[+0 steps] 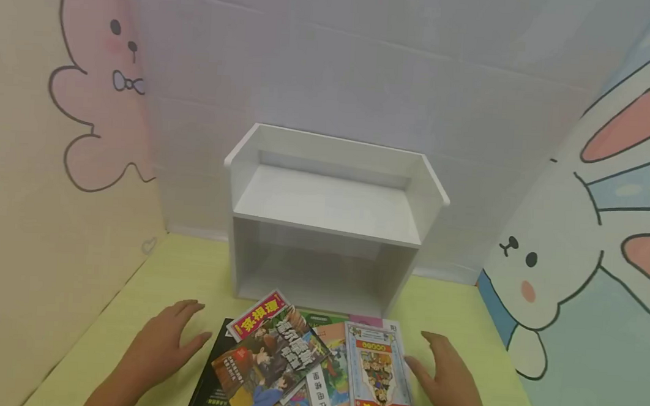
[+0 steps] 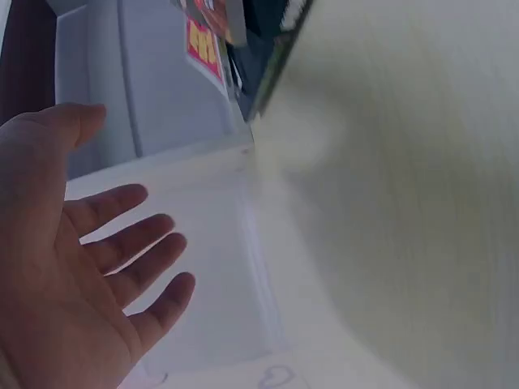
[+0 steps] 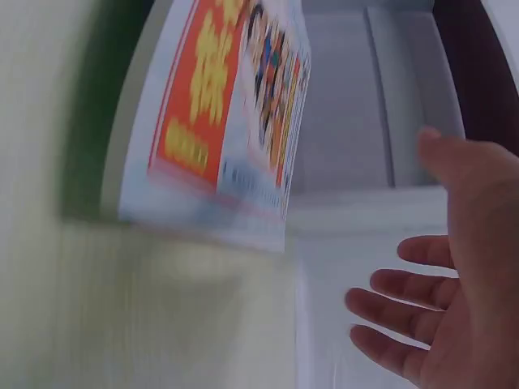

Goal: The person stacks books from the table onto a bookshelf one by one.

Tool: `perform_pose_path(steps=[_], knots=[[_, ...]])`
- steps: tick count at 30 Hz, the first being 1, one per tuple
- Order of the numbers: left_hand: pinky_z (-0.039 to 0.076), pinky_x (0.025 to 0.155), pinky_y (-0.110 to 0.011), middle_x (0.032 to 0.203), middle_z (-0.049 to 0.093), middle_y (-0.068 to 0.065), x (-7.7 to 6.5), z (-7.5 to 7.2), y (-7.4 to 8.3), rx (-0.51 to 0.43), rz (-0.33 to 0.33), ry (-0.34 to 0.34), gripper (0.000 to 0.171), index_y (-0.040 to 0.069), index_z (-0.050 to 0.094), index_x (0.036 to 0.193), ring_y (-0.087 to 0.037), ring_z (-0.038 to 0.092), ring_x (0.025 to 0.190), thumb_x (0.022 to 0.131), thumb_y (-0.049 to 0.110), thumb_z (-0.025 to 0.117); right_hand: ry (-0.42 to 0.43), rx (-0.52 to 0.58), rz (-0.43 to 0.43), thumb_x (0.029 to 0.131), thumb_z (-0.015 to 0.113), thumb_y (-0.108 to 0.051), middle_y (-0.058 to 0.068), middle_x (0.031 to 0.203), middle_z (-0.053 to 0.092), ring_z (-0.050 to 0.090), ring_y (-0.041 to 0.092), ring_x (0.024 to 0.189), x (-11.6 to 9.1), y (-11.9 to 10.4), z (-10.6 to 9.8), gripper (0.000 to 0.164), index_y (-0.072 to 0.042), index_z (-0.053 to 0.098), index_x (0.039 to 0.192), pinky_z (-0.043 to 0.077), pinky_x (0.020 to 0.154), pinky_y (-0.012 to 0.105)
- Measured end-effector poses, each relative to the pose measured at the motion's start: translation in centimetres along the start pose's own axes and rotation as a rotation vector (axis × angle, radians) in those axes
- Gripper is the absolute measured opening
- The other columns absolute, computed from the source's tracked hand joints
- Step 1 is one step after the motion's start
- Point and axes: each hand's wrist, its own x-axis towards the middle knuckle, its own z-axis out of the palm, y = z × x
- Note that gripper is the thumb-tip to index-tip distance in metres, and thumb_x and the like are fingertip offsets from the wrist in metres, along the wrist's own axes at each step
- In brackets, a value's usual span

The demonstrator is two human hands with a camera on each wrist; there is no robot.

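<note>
Both empty and spread, my left hand (image 1: 160, 344) and right hand (image 1: 449, 380) flank the book pile (image 1: 305, 367); any lift needs support beneath.

I face a creased pale wall (image 1: 343, 75); a pink cartoon animal (image 1: 101, 102) decorates my left wall (image 1: 15, 211), a white rabbit (image 1: 556, 252) my right.

A pile of overlapping books (image 1: 297, 355) lies on the pale yellow surface (image 1: 189, 266), between the left hand (image 1: 157, 344) and the right hand (image 1: 449, 378), both with relaxed fingers. Behind the books there stands a white shelf (image 1: 327, 200) with two levels. A cartoon rabbit (image 1: 554, 288) decorates the right wall (image 1: 618, 347).
</note>
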Motion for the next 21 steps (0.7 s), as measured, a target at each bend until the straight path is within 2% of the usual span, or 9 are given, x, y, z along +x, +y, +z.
perform_pose_path(steps=[3, 6, 9, 11, 13, 16, 19, 21], knots=[[0.06, 0.093, -0.059, 0.133, 0.071, -0.008, -0.3, 0.7, 1.7, -0.099, -0.076, -0.089, 0.044, 0.011, 0.074, 0.133, -0.035, 0.071, 0.121, 0.102, 0.042, 0.081, -0.057, 0.12, 0.011, 0.105, 0.077, -0.04, 0.011, 0.137, 0.07, 0.072, 0.03, 0.115, 0.3, -3.3, 0.5, 0.058, -0.006, 0.06, 0.15, 0.061, 0.092, 0.054], [0.061, 0.079, -0.048, 0.11, 0.073, 0.003, -1.1, 1.2, 3.2, -0.184, -0.229, -0.162, 0.027, 0.016, 0.076, 0.115, -0.022, 0.073, 0.098, 0.104, 0.04, 0.079, -0.106, 0.199, -0.062, 0.106, 0.077, -0.036, 0.006, 0.128, 0.073, 0.073, 0.024, 0.108, 1.0, -6.7, 1.7, 0.05, -0.009, 0.064, 0.146, 0.062, 0.089, 0.047], [0.058, 0.07, -0.044, 0.092, 0.071, 0.007, -1.9, 1.6, 4.2, -0.232, -0.373, -0.221, 0.03, 0.014, 0.074, 0.104, -0.016, 0.067, 0.08, 0.104, 0.044, 0.076, -0.168, 0.258, -0.17, 0.107, 0.077, -0.034, 0.007, 0.121, 0.074, 0.074, 0.022, 0.1, 1.9, -9.5, 3.2, 0.047, -0.004, 0.066, 0.141, 0.063, 0.083, 0.044], [0.057, 0.068, -0.045, 0.087, 0.072, 0.004, -2.3, 2.0, 4.6, -0.246, -0.43, -0.263, 0.04, 0.009, 0.073, 0.105, -0.017, 0.067, 0.075, 0.103, 0.049, 0.075, -0.206, 0.268, -0.215, 0.107, 0.075, -0.038, 0.005, 0.116, 0.074, 0.072, 0.017, 0.091, 2.4, -11.0, 4.3, 0.05, -0.001, 0.066, 0.139, 0.062, 0.078, 0.04], [0.057, 0.068, -0.045, 0.087, 0.073, 0.002, -2.6, 2.5, 4.8, -0.26, -0.455, -0.302, 0.049, 0.004, 0.072, 0.112, -0.019, 0.068, 0.074, 0.102, 0.052, 0.076, -0.246, 0.283, -0.223, 0.107, 0.074, -0.042, 0.003, 0.109, 0.072, 0.067, 0.013, 0.083, 2.9, -12.2, 5.2, 0.054, 0.0, 0.066, 0.139, 0.058, 0.071, 0.038], [0.059, 0.071, -0.046, 0.09, 0.074, -0.002, -2.5, 3.1, 5.0, -0.29, -0.478, -0.334, 0.059, -0.004, 0.069, 0.121, -0.021, 0.071, 0.079, 0.101, 0.052, 0.076, -0.298, 0.307, -0.188, 0.107, 0.073, -0.048, -0.003, 0.091, 0.064, 0.056, 0.008, 0.07, 3.5, -13.6, 6.5, 0.053, -0.002, 0.07, 0.133, 0.049, 0.065, 0.034], [0.061, 0.078, -0.052, 0.098, 0.076, -0.008, -2.3, 3.6, 4.9, -0.345, -0.509, -0.348, 0.066, -0.01, 0.067, 0.128, -0.029, 0.074, 0.09, 0.102, 0.05, 0.075, -0.347, 0.397, -0.119, 0.106, 0.075, -0.042, -0.004, 0.08, 0.059, 0.053, 0.011, 0.062, 3.9, -14.6, 7.3, 0.045, -0.002, 0.073, 0.127, 0.043, 0.06, 0.033], [0.062, 0.084, -0.056, 0.106, 0.077, -0.016, -2.1, 3.9, 4.7, -0.397, -0.536, -0.358, 0.071, -0.014, 0.063, 0.133, -0.037, 0.075, 0.098, 0.103, 0.05, 0.073, -0.374, 0.468, -0.066, 0.106, 0.077, -0.035, -0.004, 0.078, 0.061, 0.056, 0.013, 0.062, 3.9, -14.8, 7.6, 0.036, -0.002, 0.074, 0.12, 0.044, 0.058, 0.031]])
